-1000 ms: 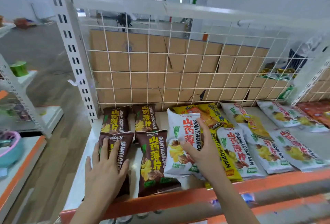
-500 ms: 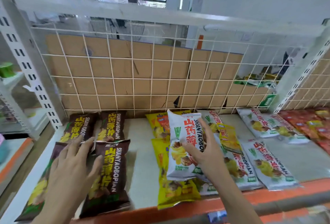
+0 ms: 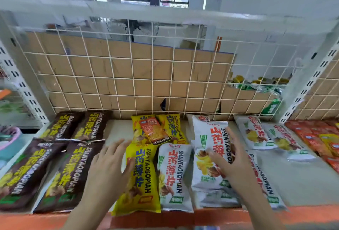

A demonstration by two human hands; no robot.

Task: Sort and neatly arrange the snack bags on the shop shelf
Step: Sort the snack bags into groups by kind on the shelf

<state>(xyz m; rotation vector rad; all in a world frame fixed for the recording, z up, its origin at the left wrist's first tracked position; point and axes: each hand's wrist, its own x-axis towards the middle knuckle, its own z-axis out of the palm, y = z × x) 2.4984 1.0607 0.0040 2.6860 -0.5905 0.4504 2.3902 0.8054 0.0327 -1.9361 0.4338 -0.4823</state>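
Observation:
My right hand [image 3: 233, 163] grips an upright white snack bag [image 3: 207, 143], thumb across its front and fingers behind it, above other white bags at the shelf's front. My left hand [image 3: 110, 167] is spread flat, its fingertips touching the left edge of a yellow bag [image 3: 145, 184] lying at the front. Beside that lies another white bag [image 3: 174, 176]. Two yellow bags [image 3: 172, 129] sit at the back with a small orange packet [image 3: 156, 132] on top. Several brown bags [image 3: 69, 171] lie in rows on the left.
More white bags [image 3: 256, 134] lie to the right, and red-orange packets [image 3: 311, 136] fill the neighbouring bay. A white wire grid [image 3: 152, 75] backed with cardboard closes the rear. The orange shelf lip [image 3: 211, 217] runs along the front.
My left hand has left the brown bags and moved right to the yellow bag. My right hand carried the white bag to the right, uncovering the bags beneath. The view has panned right.

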